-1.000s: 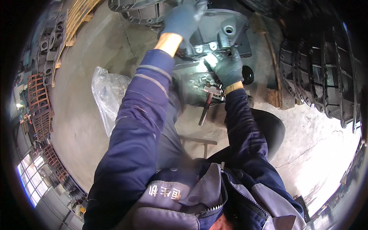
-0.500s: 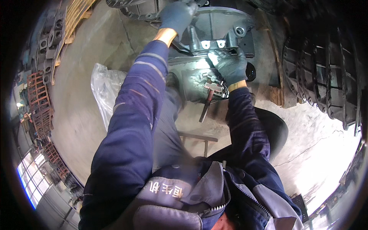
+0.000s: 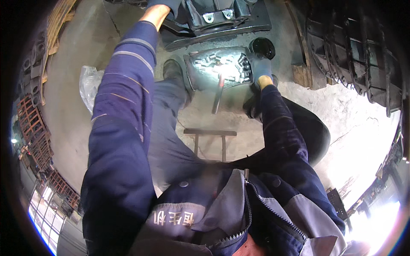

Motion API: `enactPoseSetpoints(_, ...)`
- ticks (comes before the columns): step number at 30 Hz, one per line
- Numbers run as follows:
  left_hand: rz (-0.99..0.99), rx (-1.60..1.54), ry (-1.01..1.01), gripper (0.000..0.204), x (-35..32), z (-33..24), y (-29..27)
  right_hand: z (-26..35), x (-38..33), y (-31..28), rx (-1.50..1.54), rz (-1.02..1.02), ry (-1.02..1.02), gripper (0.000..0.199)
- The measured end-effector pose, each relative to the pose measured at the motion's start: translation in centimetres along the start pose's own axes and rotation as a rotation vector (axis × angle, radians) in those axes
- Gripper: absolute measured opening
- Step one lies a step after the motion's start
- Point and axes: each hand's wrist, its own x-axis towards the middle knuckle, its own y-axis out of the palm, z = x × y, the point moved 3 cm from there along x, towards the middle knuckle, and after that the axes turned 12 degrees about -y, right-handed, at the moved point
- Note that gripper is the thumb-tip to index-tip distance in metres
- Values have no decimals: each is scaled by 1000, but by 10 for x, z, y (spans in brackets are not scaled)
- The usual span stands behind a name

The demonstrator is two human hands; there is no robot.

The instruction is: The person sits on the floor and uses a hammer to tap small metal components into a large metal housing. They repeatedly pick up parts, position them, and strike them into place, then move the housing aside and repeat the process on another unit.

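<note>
one gloved right hand (image 3: 259, 67) dips into one tray (image 3: 192, 77) of many small metal pieces (image 3: 213, 64), grip unclear; left hand (image 3: 164, 3) rests on one dark casting (image 3: 222, 19), grip unclear

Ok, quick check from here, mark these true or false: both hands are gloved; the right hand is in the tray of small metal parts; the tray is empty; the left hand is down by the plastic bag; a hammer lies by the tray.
1. Both hands are gloved: true, the left hand and right hand wear grey gloves.
2. Right hand in the tray: true.
3. Tray empty: false, it holds many small metal cylinders.
4. Left hand by the plastic bag: false, it reaches up to the dark metal casting.
5. Hammer by the tray: true.
</note>
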Motion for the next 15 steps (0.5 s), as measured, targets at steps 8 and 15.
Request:
enactPoseSetpoints(8,-14,-8,-3,56,-7,-10,-9,-28,-11,19,-483,-26,-92,40)
enactPoseSetpoints(15,-88,-66,-46,51,-2,-4,-1,-31,19,55,-679,62,-197,32)
